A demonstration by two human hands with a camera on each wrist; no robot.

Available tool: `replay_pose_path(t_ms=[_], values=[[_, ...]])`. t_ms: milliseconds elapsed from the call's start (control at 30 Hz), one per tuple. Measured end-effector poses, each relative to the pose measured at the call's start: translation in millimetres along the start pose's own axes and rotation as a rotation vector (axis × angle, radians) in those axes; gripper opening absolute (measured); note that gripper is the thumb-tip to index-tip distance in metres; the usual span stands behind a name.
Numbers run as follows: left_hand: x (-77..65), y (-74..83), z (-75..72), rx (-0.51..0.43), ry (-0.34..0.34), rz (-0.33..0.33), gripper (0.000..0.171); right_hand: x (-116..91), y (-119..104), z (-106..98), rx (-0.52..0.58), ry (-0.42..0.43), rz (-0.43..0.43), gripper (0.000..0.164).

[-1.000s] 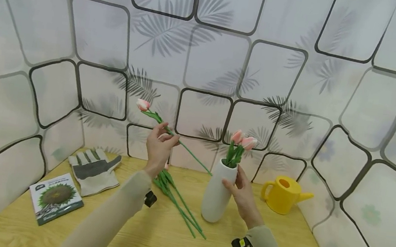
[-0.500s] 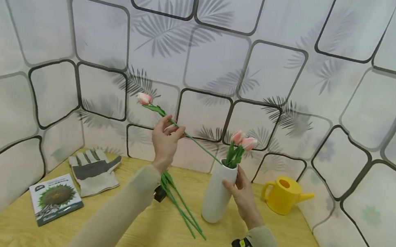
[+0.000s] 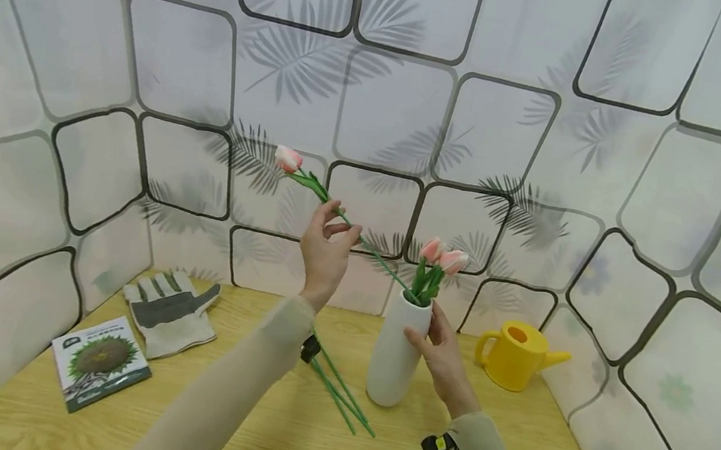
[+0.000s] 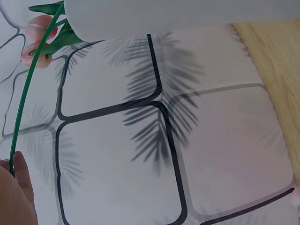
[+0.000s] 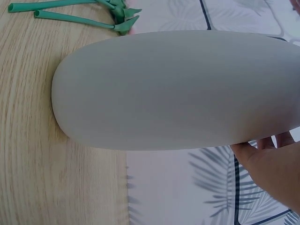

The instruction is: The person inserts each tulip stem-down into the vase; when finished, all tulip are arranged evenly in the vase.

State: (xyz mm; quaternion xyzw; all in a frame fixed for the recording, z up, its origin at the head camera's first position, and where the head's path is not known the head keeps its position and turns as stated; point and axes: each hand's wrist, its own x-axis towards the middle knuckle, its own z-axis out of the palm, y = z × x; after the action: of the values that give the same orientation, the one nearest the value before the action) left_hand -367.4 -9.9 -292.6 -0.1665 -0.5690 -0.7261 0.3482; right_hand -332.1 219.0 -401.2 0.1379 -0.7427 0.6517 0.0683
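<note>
My left hand (image 3: 326, 254) pinches the green stem of a pink-and-white tulip (image 3: 288, 160), its bloom up and to the left. The stem slants down to the right, its lower end inside the mouth of the white vase (image 3: 395, 353). Pink tulips (image 3: 443, 256) stand in that vase, leaves at the rim. Around the vase's upper right side, my right hand (image 3: 448, 360) holds it upright on the table. In the left wrist view the stem (image 4: 28, 89) crosses in front of the vase (image 4: 178, 16). Thumb and fingers of the right hand (image 5: 272, 164) touch the vase in the right wrist view.
Loose tulip stems (image 3: 339, 395) lie left of the vase, their blooms hidden behind my left arm. A yellow watering can (image 3: 515, 356) stands at right. Work gloves (image 3: 170, 310) and a packet with a sunflower picture (image 3: 100, 362) lie at left. A patterned curtain (image 3: 375, 212) backs the table.
My left hand has moved right and up with the tulip. The stem's lower end has gone from beside the vase into its mouth. The right hand and vase stay put.
</note>
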Motion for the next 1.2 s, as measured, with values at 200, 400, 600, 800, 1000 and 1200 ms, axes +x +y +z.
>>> replay_pose_path(t_ms=[200, 400, 600, 800, 1000, 1200], values=[[-3.0, 3.6, 10.0, 0.110, -0.055, 0.087, 0.048, 0, 0, 0, 0.007, 0.006, 0.008, 0.079], [-8.3, 3.1, 18.2, 0.189, -0.096, 0.170, 0.046, -1, 1, 0, 0.007, 0.006, 0.003, 0.079], [-13.0, -2.8, 22.7, 0.247, -0.129, 0.193, 0.046, 0, 2, 0, 0.001, 0.007, 0.017, 0.079], [-19.1, -11.9, 29.2, 0.284, -0.178, 0.197, 0.044, -1, 1, 1, -0.007, 0.008, 0.018, 0.079], [-27.6, -20.8, 35.9, 0.359, -0.269, 0.203, 0.037, 0, 1, 1, -0.003, 0.012, 0.006, 0.079], [-36.5, -26.1, 38.4, 0.393, -0.357, 0.209, 0.025, 1, 4, 1, 0.006, 0.009, 0.001, 0.078]])
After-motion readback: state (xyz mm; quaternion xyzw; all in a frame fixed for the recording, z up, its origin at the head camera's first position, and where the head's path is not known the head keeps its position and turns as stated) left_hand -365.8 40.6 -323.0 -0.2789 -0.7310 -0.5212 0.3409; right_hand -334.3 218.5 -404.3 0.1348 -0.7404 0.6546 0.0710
